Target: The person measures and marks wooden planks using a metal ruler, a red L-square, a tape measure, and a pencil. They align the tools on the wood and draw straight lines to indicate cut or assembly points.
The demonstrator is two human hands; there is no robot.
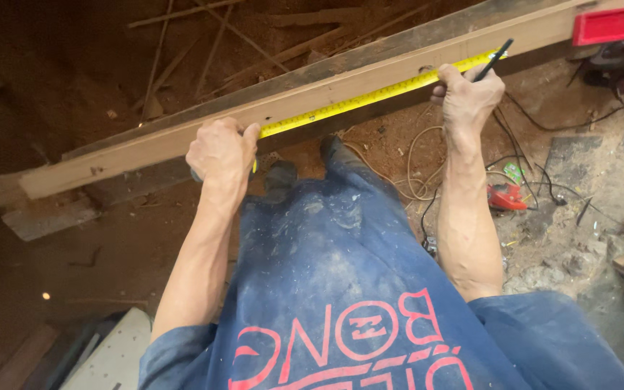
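Left hand [219,153]: clenched over the tape case at the near edge of the beam [182,141], knuckles up; case almost wholly hidden under the fingers.
Right hand [469,94]: fingers curled over the beam's near edge, pressing the tape [355,101] down; also grasping a black pen [494,59] that sticks up and away past the knuckles.
Tape: yellow, stretched flat along the beam's top face from left hand to right hand, free end just past the right fingers.
Beam: long pale timber, running from lower left to upper right across the view, raised above the floor; darker timber alongside its far edge.
Beam, left end: resting on a short pale block [48,217].
Beam, right end: passing under a red-topped object [612,25], kind not clear.
Floor [557,231]: dirt and sawdust, with loose cables [427,173] and a small red tool [505,196] right of the legs.
Far ground: thin sticks [182,43] scattered on brown earth.
Clothing: dusty blue trousers and shirt, dark shoes below the beam.
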